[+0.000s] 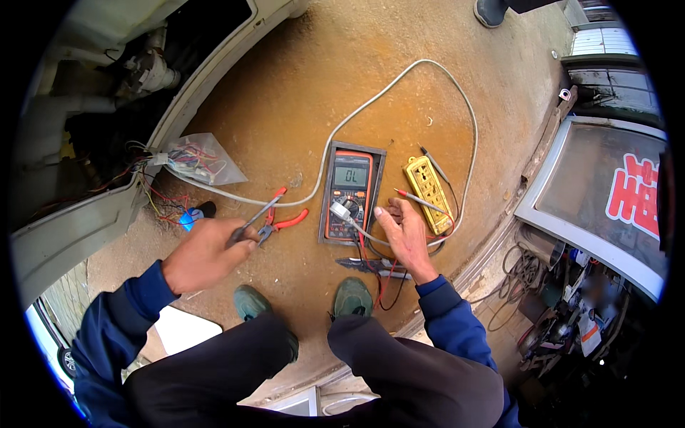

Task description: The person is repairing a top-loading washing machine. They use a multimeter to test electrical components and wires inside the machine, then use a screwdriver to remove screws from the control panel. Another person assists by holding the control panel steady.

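Observation:
My left hand is closed around a slim metal tool whose shaft points up and to the right, over red-handled pliers lying on the ground. My right hand rests on the ground with its fingers loosely apart, lying over a white cable beside its white plug. The plug lies on an orange-edged multimeter with a lit grey display. A red probe lies just past my fingertips, across a yellow power strip.
The white cable loops wide over the brown floor. A clear bag of wires lies by an opened white appliance with loose wiring. Dark-handled pliers lie near my shoes. Cluttered tools and a signboard fill the right side.

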Demonstrator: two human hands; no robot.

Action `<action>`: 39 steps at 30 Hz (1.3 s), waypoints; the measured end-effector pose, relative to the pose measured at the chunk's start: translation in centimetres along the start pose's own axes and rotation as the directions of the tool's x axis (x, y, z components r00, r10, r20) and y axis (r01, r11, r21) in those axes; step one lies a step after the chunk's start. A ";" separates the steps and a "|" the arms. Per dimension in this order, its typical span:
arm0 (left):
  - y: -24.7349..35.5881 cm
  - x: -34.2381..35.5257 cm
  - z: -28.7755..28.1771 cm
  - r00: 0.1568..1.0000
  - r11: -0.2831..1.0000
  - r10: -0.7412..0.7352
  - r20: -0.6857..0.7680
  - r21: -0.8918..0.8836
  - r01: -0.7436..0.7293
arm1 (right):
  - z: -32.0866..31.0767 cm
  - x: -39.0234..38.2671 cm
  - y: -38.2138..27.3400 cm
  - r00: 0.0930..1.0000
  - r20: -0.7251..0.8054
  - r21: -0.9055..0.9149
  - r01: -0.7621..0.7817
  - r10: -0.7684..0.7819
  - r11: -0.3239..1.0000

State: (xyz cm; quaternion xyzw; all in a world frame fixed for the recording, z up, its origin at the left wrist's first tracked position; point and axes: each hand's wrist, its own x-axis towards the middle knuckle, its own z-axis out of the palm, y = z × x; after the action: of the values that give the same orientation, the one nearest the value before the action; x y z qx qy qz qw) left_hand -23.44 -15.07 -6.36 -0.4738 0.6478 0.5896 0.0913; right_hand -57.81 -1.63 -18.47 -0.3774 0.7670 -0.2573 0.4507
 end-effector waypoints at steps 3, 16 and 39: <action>-0.6 6.0 1.3 0.982 0.979 0.185 0.027 0.077 -0.187 | 1.9 1.7 0.2 0.999 0.042 -0.147 0.016 -0.010 0.989; -2.4 14.9 15.5 0.860 0.980 -0.186 -0.474 -0.155 0.126 | 4.5 2.6 0.2 0.984 -0.162 -0.149 0.046 -0.070 0.988; 7.6 1.4 10.8 0.821 0.975 -0.192 -0.538 -0.012 0.220 | 3.0 -5.0 -4.0 0.856 0.497 0.662 -0.269 -0.141 0.699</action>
State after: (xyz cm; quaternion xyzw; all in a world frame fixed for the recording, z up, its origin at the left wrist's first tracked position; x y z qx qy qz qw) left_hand -34.43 -7.74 -5.29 -0.6841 0.6071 0.4039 -0.0179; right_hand -52.21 -0.06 -14.42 -0.1997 0.4715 -0.4068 0.7565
